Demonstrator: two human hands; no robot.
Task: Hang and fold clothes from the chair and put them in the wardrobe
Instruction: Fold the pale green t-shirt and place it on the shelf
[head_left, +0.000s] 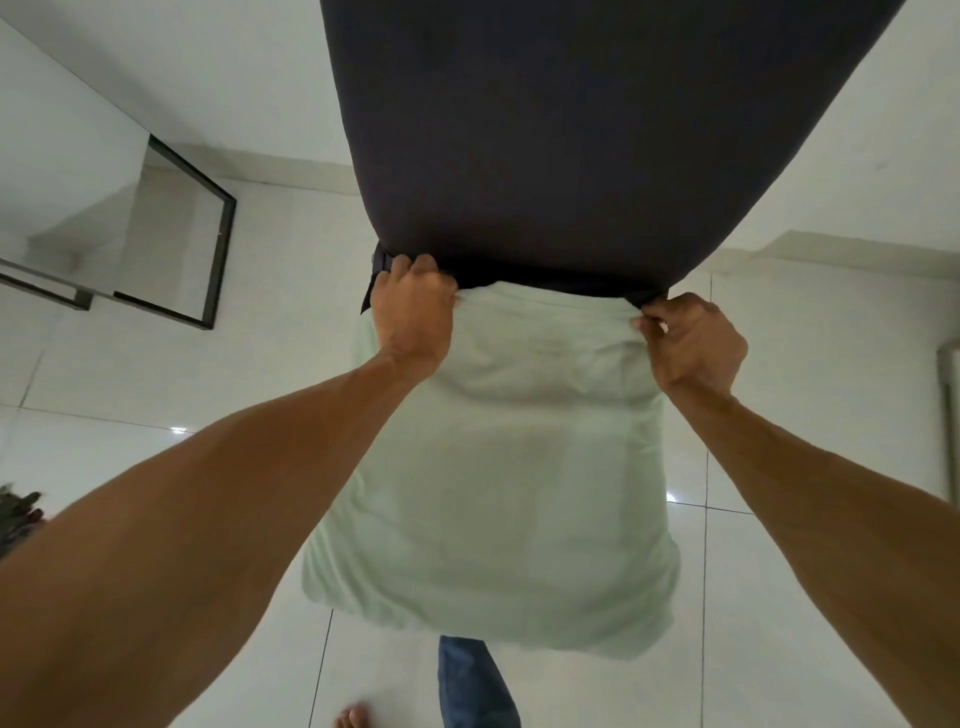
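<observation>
Two hands hold up a pale green garment (498, 493) by its top edge, arms stretched out in front of the person. The left hand (413, 306) is at the garment's upper left corner, its fingers curled tightly over the bunched fabric. The right hand (693, 343) is at the upper right corner, with thumb and fingertips pinching the fabric there. Neither hand is loose; each is clamped on the garment.

From that top edge the garment hangs flat and wide, smooth but for a few soft creases, and its lower hem is clear of the floor. Directly above the garment, meeting its top edge between the two hands, spreads a large dark cloth (571, 130); whether that is another piece of clothing or a covered chair back I cannot tell. A short dark strap (379, 260) shows just beside the garment's upper left corner, behind the left hand.

Below the garment's hem are a leg in blue jeans (472, 686) and a bare foot (353, 719) on the glossy white floor tiles (810, 571). Well off to the garment's left, a black-framed mirror (221, 244) leans against the wall.
</observation>
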